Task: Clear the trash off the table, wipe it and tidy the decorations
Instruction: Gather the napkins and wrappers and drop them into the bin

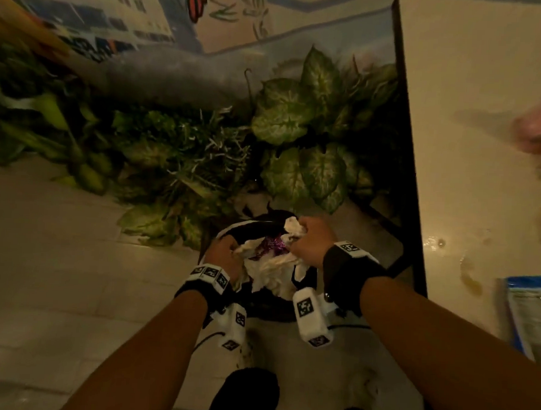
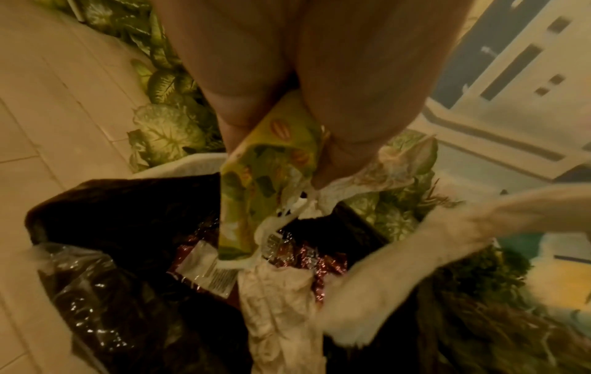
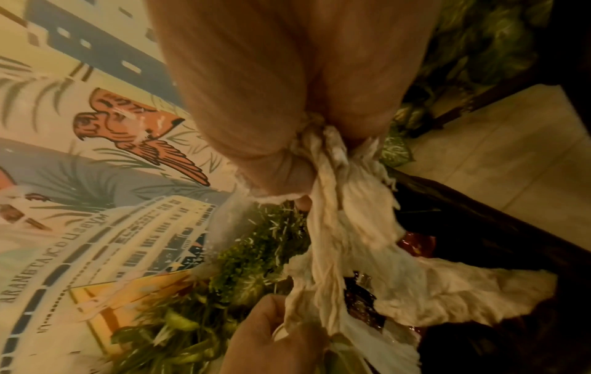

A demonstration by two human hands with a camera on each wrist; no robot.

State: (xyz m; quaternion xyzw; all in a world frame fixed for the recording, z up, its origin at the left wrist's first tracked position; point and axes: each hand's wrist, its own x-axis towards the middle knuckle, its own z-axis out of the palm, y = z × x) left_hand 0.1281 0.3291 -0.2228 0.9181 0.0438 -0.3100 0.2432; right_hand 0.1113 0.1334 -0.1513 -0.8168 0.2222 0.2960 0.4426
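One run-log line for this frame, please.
stage: binning trash | left hand: grips green wrapper | right hand: grips crumpled tissue | both over bin

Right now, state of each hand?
Left hand: closed, pinching a green printed wrapper and some tissue over the trash bag.
Right hand: closed on crumpled white tissue.

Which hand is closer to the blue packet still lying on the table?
Right. The right hand grips crumpled paper over the bin bag, on the side toward the table and the blue packet. The left hand holds a green wrapper at the bag's far side.
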